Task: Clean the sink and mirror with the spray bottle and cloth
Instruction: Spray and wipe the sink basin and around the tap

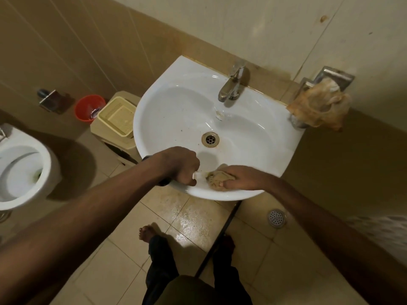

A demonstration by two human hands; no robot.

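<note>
1. The white sink sits against the tiled wall, with a silver tap at its back edge and a round drain in the middle of the bowl.
2. The right hand is at the front edge of the sink. Its fingers are curled around a bunched tan cloth and press it on the sink rim.
3. The left hand is just beside the cloth, at the front edge too. Its fingers are curled tight around something dark with a small white tip. Most of it is hidden by the hand, so I cannot tell what it is.
4. Another crumpled cloth hangs over a metal holder on the wall, near the back right corner of the sink.
5. On the floor to the left of the sink stand a red bucket and a cream bin. A white toilet is farther left.
6. A round floor drain is in the tiles below the right arm.
</note>
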